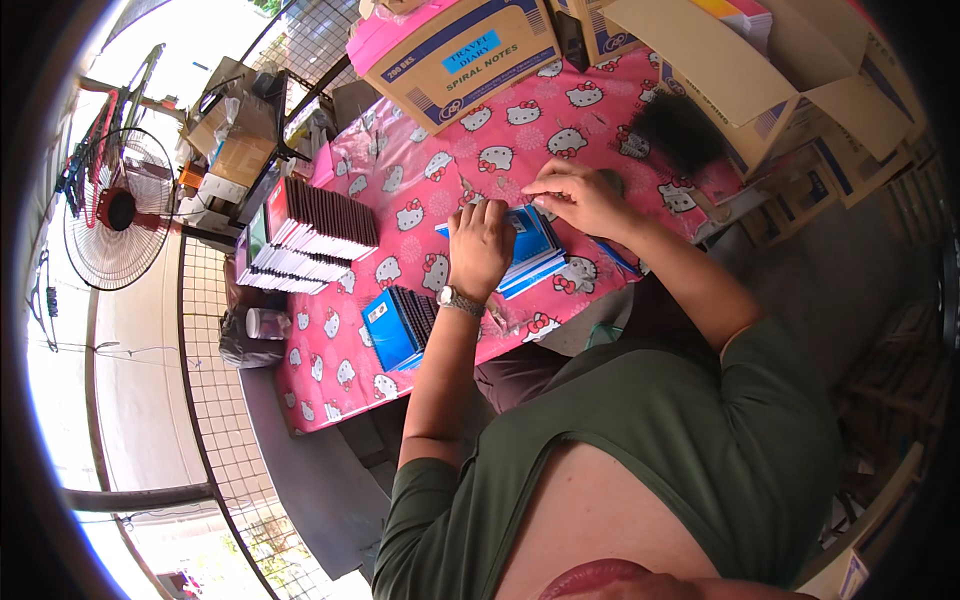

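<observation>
Blue-covered notebooks (530, 240) lie in a small pile on the table in front of me. My left hand (479, 247), with a watch on its wrist, curls closed over the left end of the top notebook. Just beyond the pile's right side is my right hand (582, 203), its thumb and forefinger drawn together above the notebook. Whatever is between those fingertips, if anything, is too small to make out. To the left of my left forearm stands a stack of blue spiral notebooks (395, 328), leaning with dark coils upward.
Tall rows of spiral notebooks (315, 225) fill the table's left side. A cardboard box (465, 65) stands at the back, and an open box (740, 100) at the back right. A pink patterned cloth (410, 215) covers the table. A fan (118, 208) stands far left.
</observation>
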{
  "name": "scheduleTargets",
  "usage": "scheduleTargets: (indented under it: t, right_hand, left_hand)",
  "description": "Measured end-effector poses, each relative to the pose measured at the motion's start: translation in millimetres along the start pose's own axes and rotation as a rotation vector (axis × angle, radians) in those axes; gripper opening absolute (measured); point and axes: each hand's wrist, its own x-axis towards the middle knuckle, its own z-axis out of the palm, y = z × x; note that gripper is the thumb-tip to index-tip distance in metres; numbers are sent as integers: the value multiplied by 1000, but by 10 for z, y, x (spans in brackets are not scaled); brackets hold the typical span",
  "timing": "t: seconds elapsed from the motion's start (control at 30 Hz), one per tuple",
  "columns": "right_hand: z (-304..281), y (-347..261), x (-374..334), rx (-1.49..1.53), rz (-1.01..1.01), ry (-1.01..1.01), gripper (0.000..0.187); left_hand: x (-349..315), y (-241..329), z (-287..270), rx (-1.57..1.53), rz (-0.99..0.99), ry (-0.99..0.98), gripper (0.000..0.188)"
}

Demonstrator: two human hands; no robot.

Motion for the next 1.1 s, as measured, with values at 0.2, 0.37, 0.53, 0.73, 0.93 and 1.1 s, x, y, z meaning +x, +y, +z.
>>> scheduleTargets:
  t: [0.2, 0.37, 0.53, 0.73, 0.93, 1.1]
  right_hand:
    - [-58, -47, -5, -22, 0, -137, 21]
    - [-52, -102, 35, -4, -47, -187, 14]
    - [-49, -202, 53, -309, -64, -211, 24]
    - [-135, -320, -81, -204, -8, -206, 23]
    - [41, -415, -223, -288, 160, -152, 32]
    - [-99, -76, 29, 437, 542, -370, 28]
  left_hand:
    - [-48, 64, -14, -18, -36, 30, 15]
    - [-43, 161, -18, -35, -70, 61, 13]
    - [-20, 242, -18, -31, -74, 58, 12]
    - [-69, 248, -60, -55, 20, 72, 20]
    - [-62, 250, -59, 28, 22, -61, 26]
    - [-129, 204, -132, -60, 43, -35, 19]
